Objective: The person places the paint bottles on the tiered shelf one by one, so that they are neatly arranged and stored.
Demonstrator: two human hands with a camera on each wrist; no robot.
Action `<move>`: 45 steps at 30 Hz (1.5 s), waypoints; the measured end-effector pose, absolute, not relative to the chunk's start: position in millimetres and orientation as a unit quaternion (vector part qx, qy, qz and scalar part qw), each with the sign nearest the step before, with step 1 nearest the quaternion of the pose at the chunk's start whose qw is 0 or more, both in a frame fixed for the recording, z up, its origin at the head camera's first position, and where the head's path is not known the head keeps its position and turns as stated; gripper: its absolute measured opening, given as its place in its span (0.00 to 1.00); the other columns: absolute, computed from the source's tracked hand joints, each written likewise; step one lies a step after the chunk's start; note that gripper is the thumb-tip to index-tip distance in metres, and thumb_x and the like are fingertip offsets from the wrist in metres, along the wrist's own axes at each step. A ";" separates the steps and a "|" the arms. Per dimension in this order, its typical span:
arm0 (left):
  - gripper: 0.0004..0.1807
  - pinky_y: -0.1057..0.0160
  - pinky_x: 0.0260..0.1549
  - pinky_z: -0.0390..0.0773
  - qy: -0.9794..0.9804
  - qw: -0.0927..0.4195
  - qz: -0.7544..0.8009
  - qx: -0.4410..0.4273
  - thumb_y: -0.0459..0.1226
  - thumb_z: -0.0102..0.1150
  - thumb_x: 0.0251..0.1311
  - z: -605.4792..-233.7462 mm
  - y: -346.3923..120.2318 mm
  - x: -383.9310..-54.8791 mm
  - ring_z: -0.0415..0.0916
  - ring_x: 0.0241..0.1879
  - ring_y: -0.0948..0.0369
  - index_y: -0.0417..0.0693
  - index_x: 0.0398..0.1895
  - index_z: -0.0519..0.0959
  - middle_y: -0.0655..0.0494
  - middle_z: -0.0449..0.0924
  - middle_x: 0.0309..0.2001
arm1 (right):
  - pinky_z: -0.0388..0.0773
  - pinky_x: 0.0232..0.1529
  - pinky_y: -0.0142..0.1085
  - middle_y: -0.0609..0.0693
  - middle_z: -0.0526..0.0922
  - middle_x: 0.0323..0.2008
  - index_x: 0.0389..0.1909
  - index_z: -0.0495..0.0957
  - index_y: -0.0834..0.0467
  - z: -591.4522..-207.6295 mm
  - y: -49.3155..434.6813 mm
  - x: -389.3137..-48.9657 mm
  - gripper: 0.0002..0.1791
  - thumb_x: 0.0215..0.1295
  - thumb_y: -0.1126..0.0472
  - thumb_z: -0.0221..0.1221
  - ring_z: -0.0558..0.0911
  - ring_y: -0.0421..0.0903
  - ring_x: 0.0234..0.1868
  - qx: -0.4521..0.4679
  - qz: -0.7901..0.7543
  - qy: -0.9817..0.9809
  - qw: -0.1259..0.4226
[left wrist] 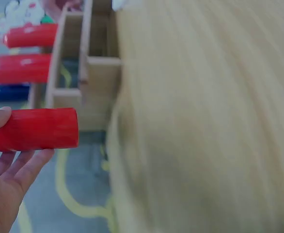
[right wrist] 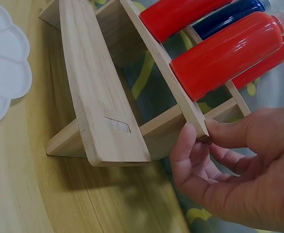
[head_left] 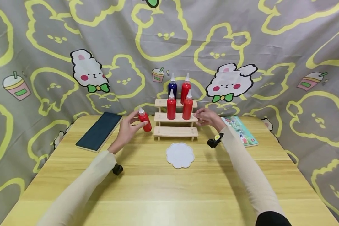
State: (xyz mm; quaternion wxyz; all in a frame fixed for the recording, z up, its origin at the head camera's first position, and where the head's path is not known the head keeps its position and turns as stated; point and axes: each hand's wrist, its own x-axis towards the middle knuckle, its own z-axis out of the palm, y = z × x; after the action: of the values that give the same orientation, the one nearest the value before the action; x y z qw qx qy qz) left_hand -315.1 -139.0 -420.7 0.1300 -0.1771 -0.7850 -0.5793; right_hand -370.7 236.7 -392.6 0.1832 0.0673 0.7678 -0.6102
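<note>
My left hand (head_left: 126, 128) grips a red squeeze bottle (head_left: 145, 122) with a white nozzle, held up just left of the wooden three-step rack (head_left: 175, 131). In the left wrist view, thumb and fingers are around this bottle (left wrist: 40, 128), its base pointing toward the rack side. At the rack's right side, my right hand (right wrist: 239, 170) pinches the end of the middle step between thumb and fingertips. Two red bottles (head_left: 171, 108) stand on that middle step. On the top step, behind them, are a dark blue bottle (head_left: 172, 88) and another red bottle (head_left: 185, 90).
A white flower-shaped palette (head_left: 180, 156) lies on the table in front of the rack. At the left lies a dark-covered book (head_left: 99, 131); a colourful book (head_left: 240, 130) lies at the right, partly behind my right arm. A patterned curtain (head_left: 124, 40) hangs behind.
</note>
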 end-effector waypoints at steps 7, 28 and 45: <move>0.36 0.44 0.58 0.83 -0.782 0.104 -0.570 -0.229 0.31 0.74 0.62 -409.5 -102.9 -312.4 0.82 0.59 0.41 0.38 0.73 0.73 0.37 0.80 0.64 | 0.83 0.33 0.29 0.52 0.69 0.39 0.51 0.65 0.64 -390.2 240.2 -373.3 0.08 0.78 0.68 0.54 0.76 0.40 0.25 0.067 -0.621 0.759 0.182; 0.37 0.55 0.57 0.84 -0.791 0.025 -0.548 -0.271 0.33 0.71 0.66 -416.1 -31.9 -325.3 0.83 0.57 0.46 0.39 0.76 0.68 0.40 0.80 0.65 | 0.81 0.32 0.29 0.52 0.69 0.41 0.52 0.64 0.62 -393.8 236.5 -372.9 0.09 0.78 0.68 0.54 0.76 0.41 0.26 0.063 -0.627 0.752 0.190; 0.38 0.54 0.59 0.83 -0.794 0.007 -0.536 -0.286 0.34 0.70 0.67 -416.9 -40.7 -324.6 0.83 0.58 0.46 0.39 0.78 0.66 0.40 0.78 0.67 | 0.80 0.32 0.29 0.51 0.68 0.39 0.51 0.64 0.61 -398.5 238.2 -371.0 0.09 0.79 0.68 0.54 0.76 0.42 0.26 0.057 -0.635 0.747 0.191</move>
State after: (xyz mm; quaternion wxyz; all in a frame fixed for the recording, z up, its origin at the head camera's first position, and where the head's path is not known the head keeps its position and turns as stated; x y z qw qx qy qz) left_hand -324.6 -40.7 -416.9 0.0072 -0.2858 -0.7943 -0.5360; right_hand -371.0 238.2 -398.5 0.1905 0.0572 0.7466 -0.6348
